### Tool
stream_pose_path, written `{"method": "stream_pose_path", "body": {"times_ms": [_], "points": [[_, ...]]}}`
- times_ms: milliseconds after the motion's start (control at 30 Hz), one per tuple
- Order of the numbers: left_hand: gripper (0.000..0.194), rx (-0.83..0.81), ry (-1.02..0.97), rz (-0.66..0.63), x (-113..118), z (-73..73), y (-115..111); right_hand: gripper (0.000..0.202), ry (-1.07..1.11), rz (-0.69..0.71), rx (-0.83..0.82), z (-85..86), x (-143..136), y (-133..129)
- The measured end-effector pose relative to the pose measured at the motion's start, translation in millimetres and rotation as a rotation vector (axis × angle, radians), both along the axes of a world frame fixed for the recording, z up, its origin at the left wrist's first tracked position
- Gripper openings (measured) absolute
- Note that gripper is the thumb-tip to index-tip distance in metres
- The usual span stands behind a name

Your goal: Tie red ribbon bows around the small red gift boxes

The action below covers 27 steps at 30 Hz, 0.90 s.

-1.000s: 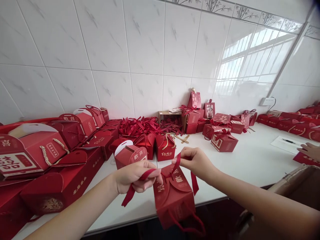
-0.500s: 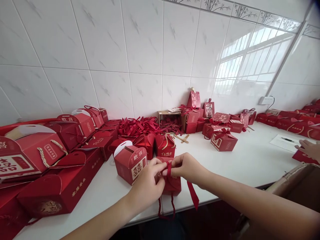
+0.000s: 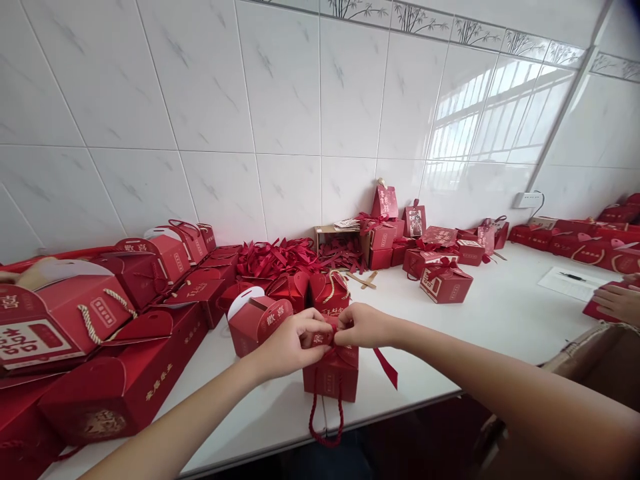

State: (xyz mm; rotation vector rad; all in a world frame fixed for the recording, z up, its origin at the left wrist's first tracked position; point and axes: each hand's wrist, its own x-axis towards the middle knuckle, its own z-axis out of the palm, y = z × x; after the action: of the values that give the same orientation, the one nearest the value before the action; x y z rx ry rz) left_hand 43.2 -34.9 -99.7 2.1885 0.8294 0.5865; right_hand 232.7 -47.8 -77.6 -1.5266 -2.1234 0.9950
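A small red gift box (image 3: 331,379) stands at the table's front edge, its twisted red cord handle (image 3: 325,441) hanging over the edge. My left hand (image 3: 299,339) and my right hand (image 3: 369,325) meet over its top, both with fingers pinched on a red ribbon (image 3: 387,368). One ribbon tail trails out to the right below my right wrist. My fingers hide most of the knot area. Just left of my left hand stands another red box (image 3: 250,327) with a white-lined flap sticking up.
Red boxes with rope handles (image 3: 125,387) crowd the left of the white table (image 3: 500,320). Behind my hands lie a heap of red ribbons (image 3: 280,257) and several boxes. At right are finished-looking boxes (image 3: 446,281), paper with a pen (image 3: 570,283) and another person's hand (image 3: 620,300).
My hands have drawn closer together over the box top, and the ribbon between them shows less. The box has shifted slightly left and toward me. At far right, the other person's hand has moved lower.
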Motion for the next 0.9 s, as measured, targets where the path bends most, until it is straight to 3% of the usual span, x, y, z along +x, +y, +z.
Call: {"method": "stream_pose_path", "body": {"times_ms": [233, 300, 467, 700, 900], "points": [[0.014, 0.025, 0.065, -0.014, 4, 4.4, 10, 0.015, -0.095, 0.062, 0.017, 2.6, 3, 5], [0.014, 0.095, 0.104, 0.044, 2, 6.3, 13, 0.013, -0.119, 0.040, 0.034, 3.3, 7, 6], [0.011, 0.276, 0.237, 0.332, -11, 8.5, 21, 0.022, -0.199, -0.053, 0.064, 5.5, 23, 6], [0.016, 0.449, 0.475, 0.438, -11, 6.8, 14, 0.023, -0.249, -0.064, 0.062, -1.1, 24, 1], [0.019, 0.463, 0.484, 0.435, -8, 7.4, 13, 0.019, -0.275, -0.048, -0.013, 2.4, 22, -10]]}}
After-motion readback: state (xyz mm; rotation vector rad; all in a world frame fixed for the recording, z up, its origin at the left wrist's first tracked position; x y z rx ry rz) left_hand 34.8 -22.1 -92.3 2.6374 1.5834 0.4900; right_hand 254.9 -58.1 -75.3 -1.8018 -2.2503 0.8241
